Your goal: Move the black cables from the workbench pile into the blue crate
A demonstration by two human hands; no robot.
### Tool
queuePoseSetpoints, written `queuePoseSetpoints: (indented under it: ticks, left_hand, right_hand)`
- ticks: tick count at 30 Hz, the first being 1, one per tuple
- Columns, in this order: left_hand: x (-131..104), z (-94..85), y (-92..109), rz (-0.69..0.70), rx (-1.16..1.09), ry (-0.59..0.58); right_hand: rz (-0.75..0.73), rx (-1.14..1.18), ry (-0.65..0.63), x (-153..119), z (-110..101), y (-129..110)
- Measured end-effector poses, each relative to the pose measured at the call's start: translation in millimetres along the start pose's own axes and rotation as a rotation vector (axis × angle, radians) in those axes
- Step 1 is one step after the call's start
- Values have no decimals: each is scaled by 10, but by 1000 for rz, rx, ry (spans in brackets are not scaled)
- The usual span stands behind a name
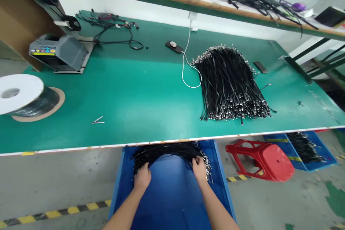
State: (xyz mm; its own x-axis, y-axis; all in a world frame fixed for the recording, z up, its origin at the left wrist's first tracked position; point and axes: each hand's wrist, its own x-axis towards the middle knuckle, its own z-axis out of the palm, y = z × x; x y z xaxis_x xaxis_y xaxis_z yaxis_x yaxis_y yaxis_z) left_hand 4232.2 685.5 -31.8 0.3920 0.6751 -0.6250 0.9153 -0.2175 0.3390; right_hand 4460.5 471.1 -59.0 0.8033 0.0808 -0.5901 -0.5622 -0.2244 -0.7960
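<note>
Below, both hands (pixel 171 174) on cables (pixel 167 151).

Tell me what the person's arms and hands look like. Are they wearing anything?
Both arms are bare up to the edge of the picture, with no sleeves showing. The left hand and right hand wear no gloves, and no rings, watch or bracelets can be seen on them.

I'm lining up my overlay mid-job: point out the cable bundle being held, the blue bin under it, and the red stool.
cable bundle (pixel 167 150), head view, top of the arched black bundle between the hands.
blue bin (pixel 172 190), head view, bare floor of the bin.
red stool (pixel 272 160), head view, its seat, tipped on its side.
</note>
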Motion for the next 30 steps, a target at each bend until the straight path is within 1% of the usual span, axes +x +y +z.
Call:
queuePoseSetpoints:
  ticks: [3,6,8,9,10,12,13,14,16,17,18,19,20,21,22,24,26,30]
  left_hand:
    - [171,-261,-15,56,97,95]
    - [203,-381,55,99,161,114]
    - [99,-405,128,110,183,115]
    - [-13,-401,155,116,185,115]
    - [-172,-381,168,124,182,115]
    - [-626,-256,144,153,164,103]
    - [-903,-137,117,171,153,90]
    - [-1193,24,91,195,144,58]
    - [-1729,434,90,319,160,-107]
    - [-1940,654,129,378,180,-247]
    - [-2096,859,194,403,198,-360]
    - [-2196,1035,277,401,215,-411]
    - [-2243,1173,367,400,238,-448]
    - [-2249,1269,450,393,260,-464]
    - [-2229,1327,518,387,278,-470]
    - [-2171,1363,587,384,282,-483]
    - [-2152,1352,579,390,239,-475]
    - [-2244,1342,520,415,192,-422]
  right_hand:
    - [-117,-99,-64,213,131,-198]
    - [-161,-162,-161,359,169,-334]
    - [-185,-186,-239,349,101,-391]
    - [-207,-192,-282,309,45,-411]
    - [-236,-195,-322,250,-20,-425]
    - [-315,-202,-385,110,-151,-429]
    - [-348,-204,-421,44,-209,-419]
    - [-369,-207,-467,-13,-257,-401]
    - [-364,-220,-606,-94,-323,-345]
    - [-339,-229,-689,-118,-344,-308]
    - [-305,-239,-766,-131,-360,-267]
    - [-271,-249,-826,-133,-371,-222]
    - [-237,-257,-868,-124,-379,-176]
    - [-201,-262,-893,-105,-386,-128]
    - [-167,-263,-903,-75,-392,-80]
    - [-97,-256,-890,6,-409,14]
    - [-26,-246,-870,96,-444,108]
    - [63,-265,-851,240,-559,271]
